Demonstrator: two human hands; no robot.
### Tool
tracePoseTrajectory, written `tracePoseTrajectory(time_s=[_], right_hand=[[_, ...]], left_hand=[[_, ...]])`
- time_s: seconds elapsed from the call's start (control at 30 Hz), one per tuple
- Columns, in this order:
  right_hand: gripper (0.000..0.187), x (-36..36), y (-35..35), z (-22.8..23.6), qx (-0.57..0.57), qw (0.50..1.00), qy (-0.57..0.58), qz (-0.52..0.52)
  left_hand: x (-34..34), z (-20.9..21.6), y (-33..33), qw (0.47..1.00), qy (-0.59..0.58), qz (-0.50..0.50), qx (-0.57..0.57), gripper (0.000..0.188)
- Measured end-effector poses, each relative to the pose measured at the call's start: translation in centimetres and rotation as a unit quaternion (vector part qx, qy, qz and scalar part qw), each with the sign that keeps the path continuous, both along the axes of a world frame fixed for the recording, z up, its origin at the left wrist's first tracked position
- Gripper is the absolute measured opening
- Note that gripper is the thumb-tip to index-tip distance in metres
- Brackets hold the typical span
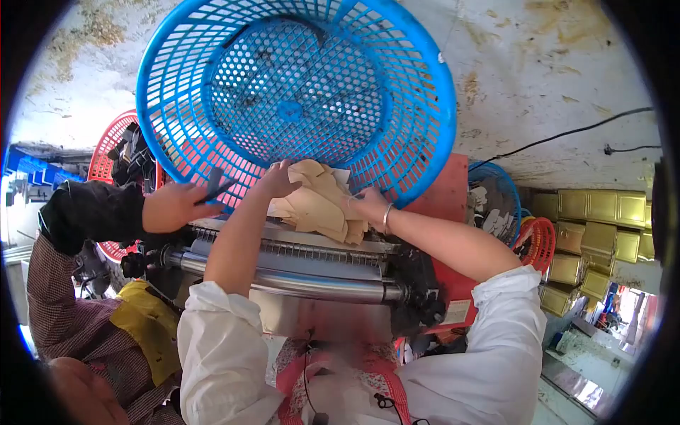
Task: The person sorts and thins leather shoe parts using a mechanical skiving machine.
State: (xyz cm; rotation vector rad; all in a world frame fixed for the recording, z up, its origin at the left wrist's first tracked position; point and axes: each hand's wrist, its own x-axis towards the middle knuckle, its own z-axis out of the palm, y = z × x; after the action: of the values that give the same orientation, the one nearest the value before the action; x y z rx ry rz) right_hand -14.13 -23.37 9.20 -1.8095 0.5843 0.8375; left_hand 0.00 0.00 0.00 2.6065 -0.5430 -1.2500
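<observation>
White sleeves (pixel 506 312) lie nearest, and both bare forearms run from them up to the fingers.

Beyond the fingertips, a big blue basket (pixel 445 113) of open lattice tilts toward the person, its round mouth wide. Below the fingers sits a machine (pixel 414 273) with a long polished roller (pixel 297 283) across its front. Well to the right of the right fingers are stacked golden boxes (pixel 567 205). Far left of the left fingers, a co-worker's dark sleeve (pixel 88 209) enters; farther beyond it stands a red basket (pixel 100 166) of dark pieces. Right of the right fingers, a smaller blue basket (pixel 518 204) holds pale and dark pieces.

Tan flat pieces (pixel 319 202) lie in a loose, overlapping pile between the two sets of fingers, above the machine and by the blue basket's lower rim. At its upper left edge is the left hand (pixel 273 183), its visible fingers parted; whether they grip one cannot be told. The right hand (pixel 365 204) meets the pile's right side with fingers bent, their hold likewise unclear.

Left of the left fingers, a co-worker's hand (pixel 170 209) holds a dark strip-like object (pixel 214 180). Just behind the right fingers, a bracelet (pixel 387 218) circles the wrist.
</observation>
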Motion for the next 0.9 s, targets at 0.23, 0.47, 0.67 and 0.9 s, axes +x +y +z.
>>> tracePoseTrajectory(time_s=[0.23, 0.47, 0.67, 0.9], right_hand=[[0.062, 2.7, 1.0, -2.8, -0.041, 0.991, 0.074, 0.102], [0.058, 5.2, 0.9, -7.8, -0.217, 0.919, -0.17, 0.283], [0.056, 6.2, 1.8, -8.7, -0.254, 0.846, -0.347, 0.315], [0.07, 9.4, 3.5, -6.6, -0.224, 0.848, -0.127, 0.463]], left_hand=[[0.3, -0.2, 0.0, 0.997, -0.013, -0.074, -0.032, 0.099], [0.6, 0.7, 1.8, 0.996, -0.028, -0.082, -0.006, 0.092], [-0.6, -0.1, 2.8, 0.989, 0.022, 0.109, -0.096, 0.1], [-2.1, 0.4, 2.2, 1.0, -0.009, -0.017, 0.022, 0.12]])
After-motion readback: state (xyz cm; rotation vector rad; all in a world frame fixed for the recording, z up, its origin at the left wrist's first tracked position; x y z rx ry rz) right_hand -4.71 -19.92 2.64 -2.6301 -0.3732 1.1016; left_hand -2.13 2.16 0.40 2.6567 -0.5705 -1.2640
